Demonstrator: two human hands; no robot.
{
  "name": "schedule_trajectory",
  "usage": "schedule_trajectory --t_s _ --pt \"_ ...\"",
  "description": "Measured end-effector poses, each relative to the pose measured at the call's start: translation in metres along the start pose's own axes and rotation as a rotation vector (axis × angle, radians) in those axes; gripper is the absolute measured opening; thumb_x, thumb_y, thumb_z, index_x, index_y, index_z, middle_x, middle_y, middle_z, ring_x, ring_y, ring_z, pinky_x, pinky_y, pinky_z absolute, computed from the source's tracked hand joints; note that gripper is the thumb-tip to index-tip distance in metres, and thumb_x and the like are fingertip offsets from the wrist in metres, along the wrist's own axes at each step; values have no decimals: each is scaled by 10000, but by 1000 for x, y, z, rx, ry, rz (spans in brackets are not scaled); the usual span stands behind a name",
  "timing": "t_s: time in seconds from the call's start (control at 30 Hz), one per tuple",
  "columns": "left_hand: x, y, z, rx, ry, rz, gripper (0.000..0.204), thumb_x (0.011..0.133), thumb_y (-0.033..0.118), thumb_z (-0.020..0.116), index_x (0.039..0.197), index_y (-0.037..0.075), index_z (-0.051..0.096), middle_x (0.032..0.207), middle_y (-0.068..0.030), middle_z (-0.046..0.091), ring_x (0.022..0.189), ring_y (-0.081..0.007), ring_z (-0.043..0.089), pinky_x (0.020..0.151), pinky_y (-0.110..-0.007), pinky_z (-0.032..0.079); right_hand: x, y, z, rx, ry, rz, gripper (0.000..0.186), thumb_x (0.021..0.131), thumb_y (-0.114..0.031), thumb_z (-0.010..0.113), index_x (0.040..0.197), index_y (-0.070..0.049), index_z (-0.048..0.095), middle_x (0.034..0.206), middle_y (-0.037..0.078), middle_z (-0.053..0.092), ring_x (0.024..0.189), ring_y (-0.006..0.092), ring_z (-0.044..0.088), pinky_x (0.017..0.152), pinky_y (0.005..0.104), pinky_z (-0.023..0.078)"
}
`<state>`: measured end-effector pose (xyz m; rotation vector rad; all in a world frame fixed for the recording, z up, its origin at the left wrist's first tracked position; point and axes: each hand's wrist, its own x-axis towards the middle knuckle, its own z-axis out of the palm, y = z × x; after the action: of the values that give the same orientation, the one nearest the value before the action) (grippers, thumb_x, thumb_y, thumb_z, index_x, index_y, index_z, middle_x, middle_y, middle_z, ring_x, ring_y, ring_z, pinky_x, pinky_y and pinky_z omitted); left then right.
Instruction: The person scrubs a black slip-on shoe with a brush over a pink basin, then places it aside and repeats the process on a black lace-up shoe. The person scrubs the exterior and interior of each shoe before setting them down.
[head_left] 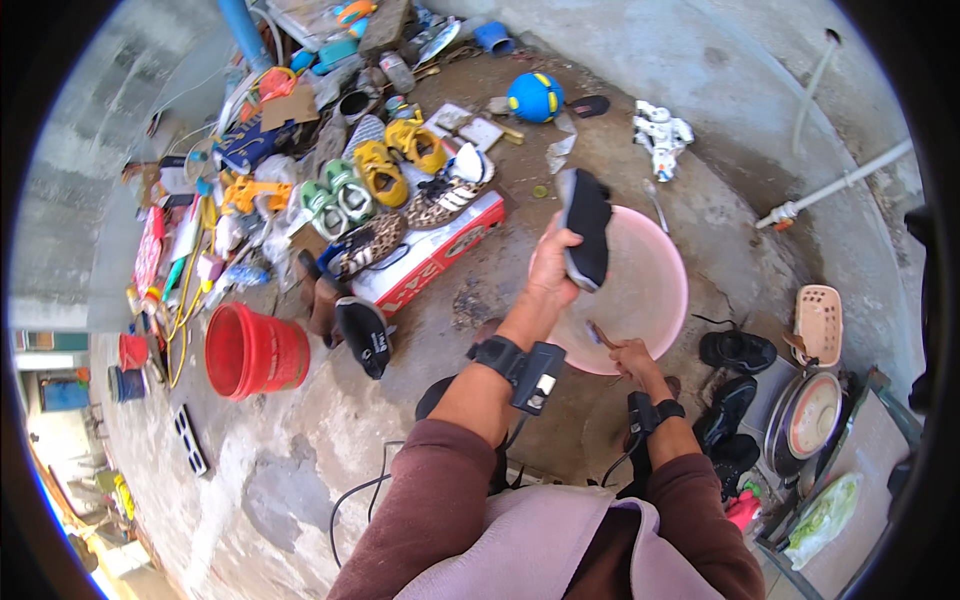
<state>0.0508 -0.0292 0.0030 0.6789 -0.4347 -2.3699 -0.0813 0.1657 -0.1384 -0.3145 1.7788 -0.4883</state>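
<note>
1. The left hand (553, 265) is closed around a black shoe (584, 226), gripping it at its lower end and holding it upright over the near rim of a pink basin (668, 262).
2. The right hand (632, 356) is closed on a small brush (598, 334) with a brownish handle, held at the basin's near edge, just below the shoe and not touching it.
3. The basin stands on the concrete floor (330, 440); whether it holds water cannot be told with certainty, though its inside looks pale and cloudy.
4. Judgement on progress: the shoe is lifted and the brush is ready, so scrubbing of this shoe appears to be in hand, not finished.
5. A row of other footwear lies to the left: yellow sandals (400, 155), green sandals (338, 195) and leopard-print shoes (368, 243) on and near a red-and-white box (435, 257). More black shoes (737, 350) sit to the right of the basin. None of these shows clear signs of washing; they look to be outstanding.
6. A red bucket (255, 352) lies on its side, well apart from the hands.
</note>
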Motion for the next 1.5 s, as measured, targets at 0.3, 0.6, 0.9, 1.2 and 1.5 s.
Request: schedule_trajectory --t_s 0.3,0.6,0.9,1.2,1.5 --pt "7 5 -13 -209 -23 -63 587 622 232 528 1190 94 476 1118 -137 544 1006 -338 529 826 -587 421 -152 -89 -32 445 163 -562 433 762 -21 529 1195 -38 535 661 3 525 474 52 415 420 209 343" --pt "-12 -8 12 29 -48 -373 574 708 381 520 1203 96 465 1204 -142 490 1125 -349 443 892 -575 359 -147 -95 -14 120 357 -1041 422 745 -88 533 1166 -68 556 829 151 635 720 180 605 668 294 472" --pt "-25 -25 47 84 -52 -417 602 708 387 499 1228 86 455 1188 -138 521 1073 -346 505 845 -556 423 -128 -104 -32 20 560 -957 426 747 -90 544 1172 -66 547 887 200 634 798 280 639 729 324 483" --pt "-15 -18 41 75 -25 -394 583 727 421 492 1192 70 480 1180 -145 523 1045 -381 509 821 -560 431 -149 -112 -38 316 387 -960 399 769 -113 530 1164 -55 549 894 174 645 773 164 629 693 300 481" --pt "-21 -12 39 126 -11 -378 553 737 397 505 1182 69 499 1181 -134 530 1055 -339 520 833 -566 432 -134 -115 -15 -15 542 -848 390 781 -167 500 1158 -82 554 726 232 602 693 386 601 659 434 478"
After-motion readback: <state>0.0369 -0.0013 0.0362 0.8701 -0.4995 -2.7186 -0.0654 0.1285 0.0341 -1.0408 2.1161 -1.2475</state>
